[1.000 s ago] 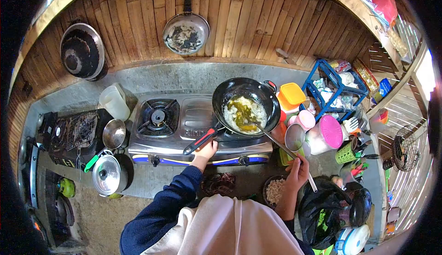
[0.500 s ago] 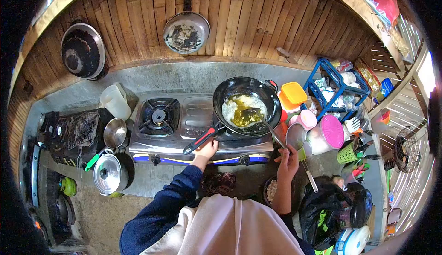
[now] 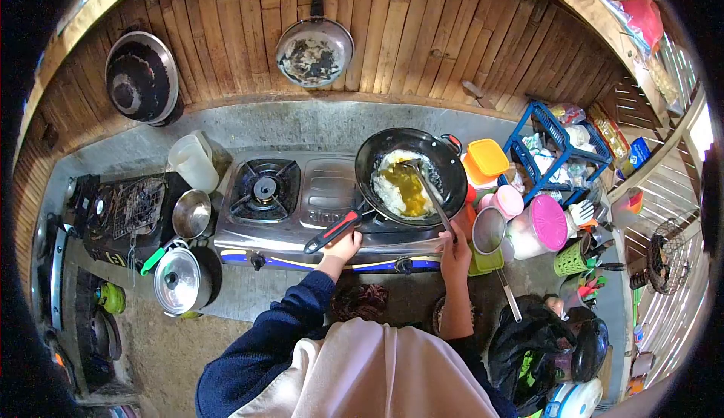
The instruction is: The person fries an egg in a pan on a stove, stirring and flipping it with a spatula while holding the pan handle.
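A dark wok (image 3: 452, 184) sits on the right burner with a yellowish, egg-like mixture (image 3: 407, 199), pale and frothy at its edges, in oil. My left hand (image 3: 343, 247) is closed at the wok's black-and-red handle (image 3: 332, 232); its fingers are partly hidden there. My right hand (image 3: 455, 256) grips a metal spatula (image 3: 433, 195) by its shaft. The spatula's blade is in the mixture, toward the back of the wok. Just right of that hand is a strainer (image 3: 489, 231) with a metal handle.
The two-burner stove (image 3: 324, 248) has its left burner (image 3: 264, 187) uncovered. A lidded pot (image 3: 181, 282), small saucepan (image 3: 191, 214) and grill (image 3: 136, 214) stand left. Right are an orange container (image 3: 488, 158), pink-lidded jar (image 3: 547, 222) and blue rack (image 3: 562, 146). Pans hang on the bamboo wall.
The spatula blade has moved toward the back of the wok, and my right hand has come slightly left and nearer the stove. Froth and liquid have shifted. My left hand stays at the handle.
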Tool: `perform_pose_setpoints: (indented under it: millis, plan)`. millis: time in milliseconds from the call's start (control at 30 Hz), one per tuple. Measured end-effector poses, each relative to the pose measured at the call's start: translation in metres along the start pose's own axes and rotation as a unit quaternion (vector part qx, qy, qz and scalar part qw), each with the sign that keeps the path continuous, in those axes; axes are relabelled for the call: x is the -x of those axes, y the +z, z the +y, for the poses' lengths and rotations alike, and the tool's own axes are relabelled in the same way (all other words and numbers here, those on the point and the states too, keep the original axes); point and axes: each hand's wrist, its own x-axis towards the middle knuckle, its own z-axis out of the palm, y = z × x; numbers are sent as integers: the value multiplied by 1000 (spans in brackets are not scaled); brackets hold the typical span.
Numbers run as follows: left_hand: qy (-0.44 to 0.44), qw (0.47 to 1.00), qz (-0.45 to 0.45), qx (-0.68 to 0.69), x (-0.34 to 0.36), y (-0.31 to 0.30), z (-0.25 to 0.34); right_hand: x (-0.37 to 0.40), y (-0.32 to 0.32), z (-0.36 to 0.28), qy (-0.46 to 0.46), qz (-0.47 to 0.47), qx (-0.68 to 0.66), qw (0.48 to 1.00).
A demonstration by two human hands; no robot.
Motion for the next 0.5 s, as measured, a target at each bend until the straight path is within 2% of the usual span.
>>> perform_pose_setpoints:
  millis: [67,167,500]
  plan:
    - [17,1000,12,2,0,5,-5,-2,0,15,-43,60,-23,997]
    - [37,999,20,15,-1,4,-6,-2,0,18,-55,77,-29,995]
    - [46,999,17,19,-1,5,-6,1,8,7,-77,63,34,994]
